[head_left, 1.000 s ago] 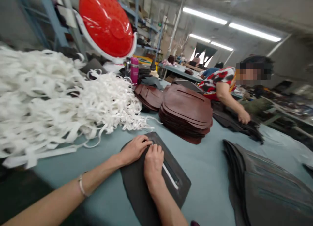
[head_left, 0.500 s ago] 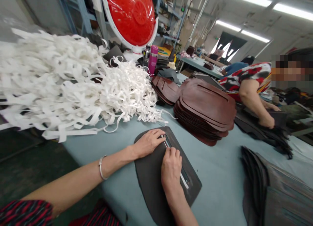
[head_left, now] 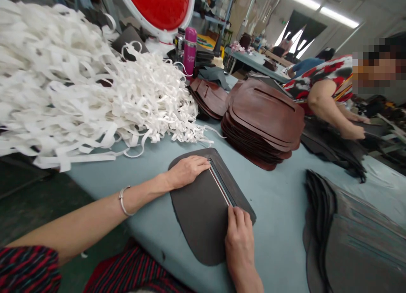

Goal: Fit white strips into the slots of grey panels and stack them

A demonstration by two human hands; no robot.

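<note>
A dark grey leather panel [head_left: 199,212], rounded at one end, lies flat on the blue-green table in front of me. A long narrow slot is cut along its far side, and a thin white strip [head_left: 219,185] runs down the slot's near edge. My left hand [head_left: 187,171] rests on the panel, fingers stretched flat, their tips at the slot's upper end. At the slot's lower end, the fingers of my right hand [head_left: 240,238] are curled and pressed together on the strip's end, which they hide.
White strips [head_left: 95,94] are heaped at the left. Brown leather panels [head_left: 263,119] stand stacked behind my work, with more grey panels [head_left: 355,234] at the right. A purple bottle [head_left: 190,52] and a red fan [head_left: 161,7] are farther back. Another person's arm [head_left: 333,107] works at the right.
My right hand has slid down along the slot to its lower end, and the strip now lies along the slot's edge. My left hand stays at the upper end. The camera view has shifted.
</note>
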